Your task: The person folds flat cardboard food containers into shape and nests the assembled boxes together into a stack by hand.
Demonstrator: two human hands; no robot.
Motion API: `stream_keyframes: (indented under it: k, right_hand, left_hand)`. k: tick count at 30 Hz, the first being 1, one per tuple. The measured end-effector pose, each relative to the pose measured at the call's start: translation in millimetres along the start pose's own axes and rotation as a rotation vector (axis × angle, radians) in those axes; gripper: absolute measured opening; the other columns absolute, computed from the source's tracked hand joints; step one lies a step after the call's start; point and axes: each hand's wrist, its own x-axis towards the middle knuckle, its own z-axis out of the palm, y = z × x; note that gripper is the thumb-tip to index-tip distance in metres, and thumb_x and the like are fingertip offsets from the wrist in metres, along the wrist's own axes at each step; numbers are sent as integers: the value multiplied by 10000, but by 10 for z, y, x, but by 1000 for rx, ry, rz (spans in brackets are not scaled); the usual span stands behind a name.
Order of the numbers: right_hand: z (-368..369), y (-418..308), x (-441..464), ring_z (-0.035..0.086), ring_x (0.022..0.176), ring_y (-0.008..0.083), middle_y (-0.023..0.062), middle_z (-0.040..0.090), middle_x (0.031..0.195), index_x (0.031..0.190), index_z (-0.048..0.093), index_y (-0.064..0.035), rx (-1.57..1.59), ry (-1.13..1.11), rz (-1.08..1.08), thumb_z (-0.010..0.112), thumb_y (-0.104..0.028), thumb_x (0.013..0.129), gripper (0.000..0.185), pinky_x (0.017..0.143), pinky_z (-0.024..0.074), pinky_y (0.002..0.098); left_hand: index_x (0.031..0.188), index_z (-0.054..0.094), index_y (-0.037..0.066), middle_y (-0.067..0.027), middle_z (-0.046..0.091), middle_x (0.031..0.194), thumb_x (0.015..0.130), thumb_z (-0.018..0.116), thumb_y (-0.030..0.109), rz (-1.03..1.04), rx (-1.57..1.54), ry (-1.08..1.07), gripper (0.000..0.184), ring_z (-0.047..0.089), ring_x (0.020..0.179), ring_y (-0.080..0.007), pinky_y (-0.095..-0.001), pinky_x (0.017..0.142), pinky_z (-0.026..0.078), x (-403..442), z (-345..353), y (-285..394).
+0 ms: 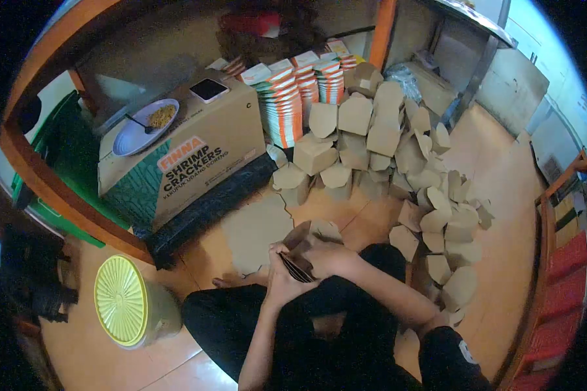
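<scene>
A brown cardboard food box (316, 229), partly folded, sits between my hands above my lap. My left hand (282, 281) is closed round its near left side, where several dark layered edges (296, 267) show. On the right side of the same box lies my right hand (326, 256), its fingers bent over the cardboard and partly hidden. Just beyond the hands, a flat sheet of cardboard (254, 228) lies on the floor. Many folded brown boxes (353, 151) are piled up ahead and to the right.
A large shrimp crackers carton (195, 153) at the upper left bears a plate (127, 138) and a phone (209, 90). Orange-and-white stacks (282, 111) stand beside it. A tub with a yellow-green lid (119, 300) stands at the left, a red rack (563, 287) at the right.
</scene>
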Motion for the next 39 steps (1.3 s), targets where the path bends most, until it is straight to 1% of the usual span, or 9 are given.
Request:
stream_keyframes:
  k: [5,18,21,23,26,29,33,37,39]
  right_hand:
    - [-173,-279,134,664,998,390,263,683,1024,955,715,8,-150,-110,116,605,-171,754,291,883,541,440]
    - [-63,-243,198,695,964,364,250,701,1015,1001,718,28,-108,-42,93,585,-177,787,325,847,552,439]
    - [-380,-269,-231,682,955,356,215,699,1004,1010,718,-22,112,103,16,600,-157,819,262,858,534,444]
    - [-398,-108,-523,652,958,346,170,668,999,1008,703,-73,480,636,-379,624,-121,837,195,860,512,444]
    - [-387,575,-971,616,974,362,158,632,1026,1088,664,-116,203,968,-42,638,-92,826,264,839,494,449]
    - [-323,1335,-1125,618,1084,390,176,632,1167,1143,662,-153,10,578,644,597,-128,837,314,923,501,504]
    - [311,2694,-994,620,1111,384,179,631,1212,1106,668,-132,-234,342,608,619,-154,814,297,904,525,491]
    - [-501,2223,-1226,667,1020,336,169,688,1017,967,676,-85,-154,60,484,668,-109,786,183,805,543,444]
    - [-777,1989,-1515,678,836,317,173,671,839,883,654,-41,128,505,83,687,-72,783,109,722,525,418]
  left_hand:
    - [1229,226,43,-136,377,1154,490,976,322,-58,-7,-38,1089,457,1062,-266,-405,951,421,4,27,-84]
    - [1216,262,27,-147,385,1148,554,948,332,-50,-72,11,1001,464,1084,-260,-402,927,422,-39,76,-90]
    - [1342,222,-17,-186,377,1299,615,930,255,-274,-233,-167,1051,408,1247,-276,-406,1048,382,-54,83,-69]
    - [1418,133,-13,-201,334,1403,628,927,218,-319,-238,-176,1143,390,1303,-292,-406,1096,357,-166,110,-211]
    - [1451,118,7,-202,244,1455,623,938,253,-164,-305,35,1190,310,1366,-310,-445,1138,309,-123,120,50]
    - [1476,82,32,-208,203,1477,592,954,284,-58,-172,22,1268,292,1376,-332,-464,1149,296,-102,134,-46]
    - [1472,96,45,-222,207,1467,543,962,382,-93,-13,-5,1314,290,1378,-368,-501,1160,269,-178,41,-154]
    - [1460,165,69,-205,240,1455,517,945,500,46,288,155,1298,230,1405,-403,-558,1166,215,-244,-174,347]
    - [1458,204,88,-193,260,1452,512,936,536,125,374,230,1277,198,1413,-420,-585,1164,188,-175,-206,628]
